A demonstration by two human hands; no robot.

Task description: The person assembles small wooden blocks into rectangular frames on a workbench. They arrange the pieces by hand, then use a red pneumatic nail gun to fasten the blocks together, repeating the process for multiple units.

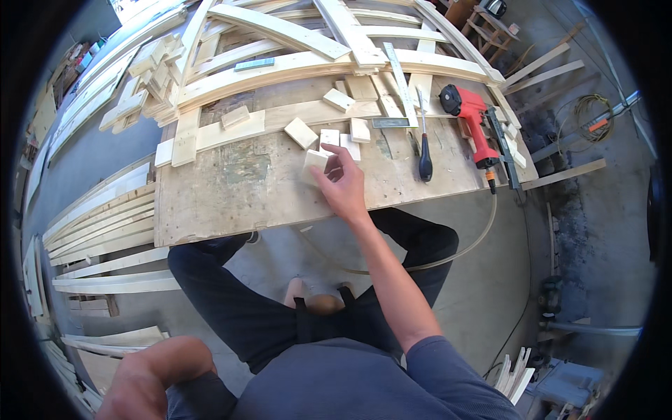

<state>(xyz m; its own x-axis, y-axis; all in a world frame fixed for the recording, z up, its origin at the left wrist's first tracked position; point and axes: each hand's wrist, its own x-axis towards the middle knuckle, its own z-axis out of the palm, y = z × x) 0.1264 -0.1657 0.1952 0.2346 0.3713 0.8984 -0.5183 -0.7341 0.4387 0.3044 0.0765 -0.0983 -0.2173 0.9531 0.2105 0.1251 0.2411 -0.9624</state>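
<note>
My right hand (343, 185) reaches over the near edge of the workbench (210, 203). Its thumb and fingers close on a small pale wood block (316, 160). Just beyond the fingers lie more cut blocks, among them a tilted one (301, 133) and one standing at the right (360, 130). My left arm (164, 364) is bent at the lower left, and its hand does not show. To the right of my right hand lies a screwdriver (425, 161) with a dark handle, beside a try square (400, 91).
A red nail gun (469, 122) rests at the bench's right side, its air hose (490, 224) looping down near my legs. Long boards and a timber frame (280, 73) cover the far side. Stacked planks (105, 224) stand at the left.
</note>
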